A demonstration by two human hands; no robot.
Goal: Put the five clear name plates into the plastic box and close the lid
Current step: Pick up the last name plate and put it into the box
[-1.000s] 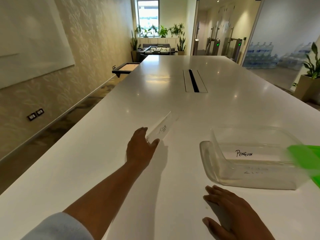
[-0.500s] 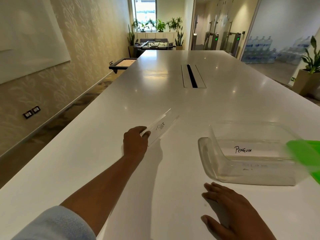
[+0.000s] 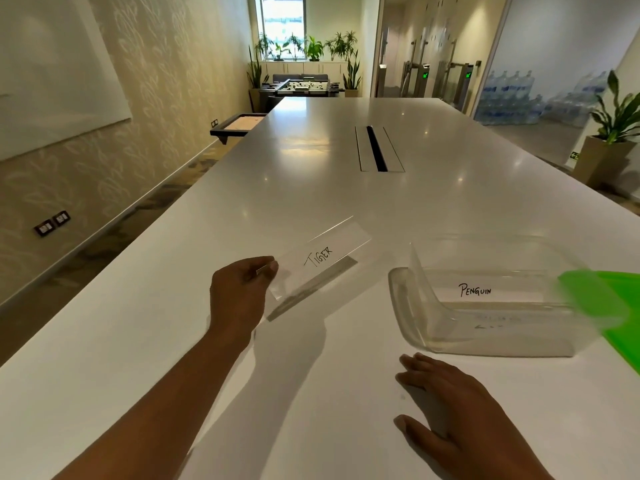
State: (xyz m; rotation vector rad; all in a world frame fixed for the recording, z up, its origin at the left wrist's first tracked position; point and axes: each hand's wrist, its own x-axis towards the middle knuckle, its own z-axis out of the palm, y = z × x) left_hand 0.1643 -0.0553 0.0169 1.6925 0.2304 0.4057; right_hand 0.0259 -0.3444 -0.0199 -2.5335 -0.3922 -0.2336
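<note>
My left hand [image 3: 239, 292] grips the near end of a clear name plate marked TIGER [image 3: 322, 259], lifted off the white table and angled toward the far right. The clear plastic box [image 3: 415, 306] stands open to its right, with a plate marked PENGUIN [image 3: 475, 292] inside and more faint writing lower down. The green lid [image 3: 602, 299] hangs at the box's right side. My right hand [image 3: 460, 414] lies flat on the table in front of the box, fingers spread, holding nothing.
The long white table [image 3: 329, 188] has a dark cable slot [image 3: 376, 148] in its middle further away. A potted plant [image 3: 613, 133] stands off the right edge; a small tray table [image 3: 235, 125] sits beyond the left edge.
My left hand has closed on the TIGER plate and raised it off the table, swinging it toward the box. My right hand has stayed in place.
</note>
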